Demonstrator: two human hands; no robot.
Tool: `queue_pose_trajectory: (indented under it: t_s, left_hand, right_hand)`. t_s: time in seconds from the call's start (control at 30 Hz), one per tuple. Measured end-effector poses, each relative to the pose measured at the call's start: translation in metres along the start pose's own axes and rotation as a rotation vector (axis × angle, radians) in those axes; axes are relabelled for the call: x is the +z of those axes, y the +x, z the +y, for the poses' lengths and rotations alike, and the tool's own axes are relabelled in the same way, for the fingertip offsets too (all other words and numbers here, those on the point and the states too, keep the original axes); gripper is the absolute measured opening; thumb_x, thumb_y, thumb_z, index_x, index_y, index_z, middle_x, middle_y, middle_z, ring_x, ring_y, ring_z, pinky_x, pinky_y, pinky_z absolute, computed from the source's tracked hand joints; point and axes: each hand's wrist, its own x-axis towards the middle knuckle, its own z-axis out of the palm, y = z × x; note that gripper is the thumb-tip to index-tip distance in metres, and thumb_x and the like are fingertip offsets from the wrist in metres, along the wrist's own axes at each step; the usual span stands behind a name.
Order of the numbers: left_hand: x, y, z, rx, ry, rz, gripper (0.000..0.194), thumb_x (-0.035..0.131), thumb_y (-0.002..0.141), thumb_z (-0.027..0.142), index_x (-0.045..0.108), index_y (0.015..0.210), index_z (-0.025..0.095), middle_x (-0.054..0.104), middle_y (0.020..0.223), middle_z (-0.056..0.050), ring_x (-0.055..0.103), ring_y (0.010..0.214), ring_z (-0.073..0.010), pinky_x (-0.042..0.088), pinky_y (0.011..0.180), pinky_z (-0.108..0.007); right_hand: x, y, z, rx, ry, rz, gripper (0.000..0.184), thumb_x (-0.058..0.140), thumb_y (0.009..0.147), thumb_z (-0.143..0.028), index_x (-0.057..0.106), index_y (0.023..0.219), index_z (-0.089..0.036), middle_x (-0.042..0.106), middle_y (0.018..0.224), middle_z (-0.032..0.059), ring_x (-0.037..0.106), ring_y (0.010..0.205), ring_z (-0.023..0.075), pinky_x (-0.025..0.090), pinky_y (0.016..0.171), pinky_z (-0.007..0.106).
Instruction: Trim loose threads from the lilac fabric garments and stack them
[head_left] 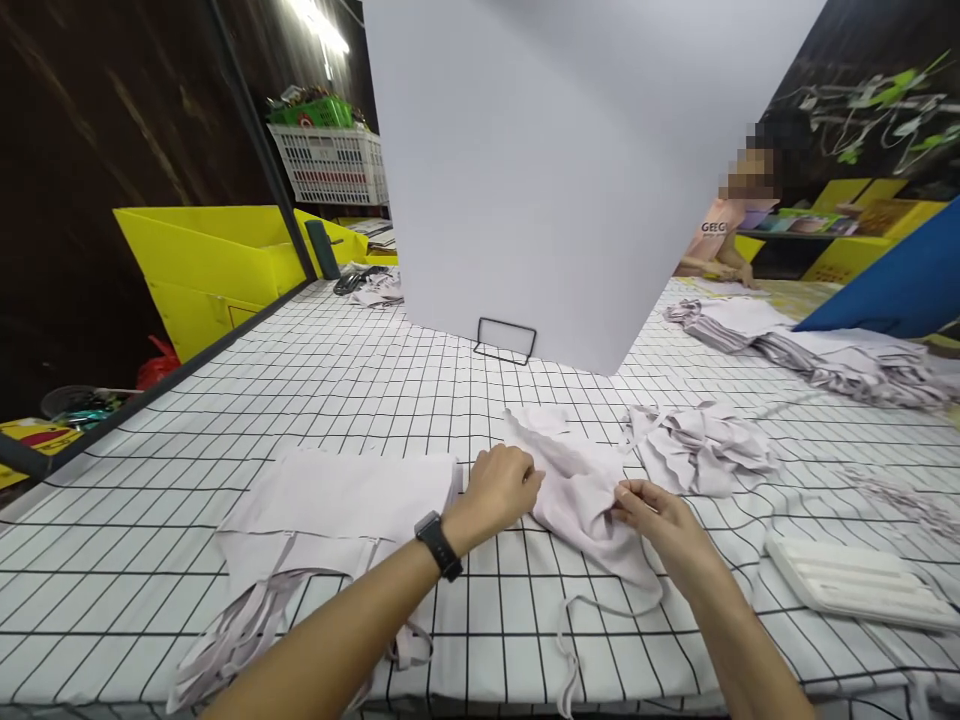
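Observation:
A pale pink fabric piece (pixel 574 480) lies crumpled on the table in front of me, and a thin strap (pixel 574 612) trails from it towards the near edge. My left hand (pixel 504 485), with a black watch on its wrist, is closed at the piece's left edge; its fingertips are mostly hidden. On the right side, my right hand (pixel 658 512) pinches the same cloth between thumb and fingers. Left of my hands lies a stack of matching fabric pieces (pixel 352 490), with several straps (pixel 240 630) hanging towards me. A loose heap of fabric strips (pixel 701 445) sits beyond my right hand.
A black-and-white checked cloth (pixel 315 370) covers the table. A large white board (pixel 525 180) stands ahead with a black wire stand (pixel 506 340). Folded fabric piles (pixel 825 345) and a white padded item (pixel 859 580) lie right. Another person (pixel 720 240) works behind; a yellow bin (pixel 210 270) stands left.

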Motion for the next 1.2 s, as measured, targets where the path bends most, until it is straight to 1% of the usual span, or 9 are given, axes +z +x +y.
queue_pose_trajectory:
  t_s: [0.23, 0.43, 0.57, 0.73, 0.83, 0.9, 0.97, 1.07, 1.2]
  left_hand:
    - [0.018, 0.020, 0.001, 0.044, -0.077, -0.108, 0.046, 0.046, 0.093, 0.027, 0.027, 0.051, 0.020, 0.034, 0.048, 0.003, 0.031, 0.050, -0.0125, 0.022, 0.056, -0.031]
    - [0.022, 0.016, 0.004, -0.058, -0.065, -0.082, 0.047, 0.048, 0.093, 0.032, 0.035, 0.050, 0.019, 0.046, 0.052, 0.001, 0.046, 0.059, -0.0161, 0.032, 0.067, -0.032]
    - [0.024, 0.015, 0.004, -0.093, -0.084, -0.103, 0.022, 0.064, 0.080, 0.022, 0.058, 0.059, 0.018, 0.067, 0.073, -0.002, 0.061, 0.080, -0.0220, 0.039, 0.085, -0.038]
    - [0.027, 0.008, 0.010, -0.110, -0.134, -0.014, 0.008, 0.062, 0.080, 0.018, 0.067, 0.087, 0.017, 0.068, 0.105, -0.011, 0.057, 0.106, -0.0295, 0.041, 0.095, -0.043]
    - [0.030, 0.006, 0.018, -0.084, -0.250, -0.047, 0.022, 0.051, 0.095, 0.032, 0.066, 0.090, 0.017, 0.068, 0.092, -0.008, 0.061, 0.089, -0.0222, 0.048, 0.081, -0.034]
    - [0.032, 0.007, 0.022, -0.131, -0.495, -0.091, 0.039, 0.041, 0.101, 0.043, 0.064, 0.084, 0.016, 0.066, 0.078, -0.005, 0.060, 0.074, -0.0172, 0.049, 0.069, -0.028]
    - [0.031, 0.010, 0.021, -0.277, -0.825, -0.074, 0.032, 0.056, 0.096, 0.044, 0.063, 0.083, 0.015, 0.062, 0.071, -0.002, 0.057, 0.064, -0.0137, 0.046, 0.059, -0.024]
    - [0.023, 0.013, 0.012, -0.487, -1.068, 0.038, 0.018, 0.076, 0.081, 0.022, 0.061, 0.080, 0.013, 0.058, 0.064, 0.001, 0.051, 0.054, -0.0097, 0.041, 0.051, -0.020]
    - [0.003, 0.011, -0.002, -0.616, -1.137, 0.127, 0.021, 0.057, 0.095, 0.018, 0.056, 0.074, 0.014, 0.060, 0.067, -0.002, 0.057, 0.056, -0.0114, 0.051, 0.059, -0.024]
  right_hand:
    - [-0.001, -0.023, 0.007, -0.048, -0.044, -0.058, 0.043, 0.065, 0.082, -0.063, 0.072, 0.081, -0.021, 0.075, 0.094, 0.0106, 0.069, 0.101, 0.0303, 0.055, 0.088, 0.038]
    - [-0.014, 0.000, 0.017, -0.023, -0.302, 0.249, 0.035, 0.064, 0.074, -0.054, 0.070, 0.086, -0.021, 0.070, 0.100, 0.0150, 0.066, 0.085, 0.0314, 0.053, 0.083, 0.048]
    - [-0.007, 0.016, 0.017, -0.066, -0.372, 0.278, 0.019, 0.064, 0.067, -0.043, 0.062, 0.067, -0.024, 0.066, 0.089, 0.0131, 0.062, 0.084, 0.0315, 0.050, 0.084, 0.048]
    - [0.005, 0.011, 0.000, -0.144, -0.350, 0.243, 0.021, 0.050, 0.083, -0.045, 0.054, 0.075, -0.026, 0.066, 0.074, 0.0060, 0.063, 0.071, 0.0252, 0.050, 0.071, 0.038]
    - [0.021, -0.001, -0.022, -0.240, -0.318, 0.126, 0.021, 0.045, 0.092, -0.042, 0.056, 0.091, -0.025, 0.067, 0.075, 0.0023, 0.062, 0.065, 0.0209, 0.050, 0.066, 0.032]
    - [0.034, -0.012, -0.037, -0.328, -0.299, -0.024, 0.018, 0.046, 0.093, -0.033, 0.061, 0.098, -0.025, 0.071, 0.082, 0.0017, 0.065, 0.070, 0.0192, 0.052, 0.068, 0.030]
    - [0.043, -0.023, -0.047, -0.416, -0.280, -0.199, 0.021, 0.046, 0.092, -0.024, 0.065, 0.102, -0.026, 0.073, 0.100, 0.0023, 0.068, 0.085, 0.0183, 0.053, 0.077, 0.028]
    - [0.042, -0.032, -0.047, -0.415, -0.239, -0.421, 0.025, 0.045, 0.095, -0.023, 0.067, 0.106, -0.026, 0.073, 0.105, 0.0028, 0.067, 0.087, 0.0179, 0.053, 0.076, 0.029]
    - [0.023, -0.026, -0.033, -0.246, -0.276, -0.369, 0.026, 0.044, 0.097, -0.032, 0.069, 0.100, -0.023, 0.075, 0.090, 0.0035, 0.065, 0.070, 0.0179, 0.050, 0.062, 0.029]
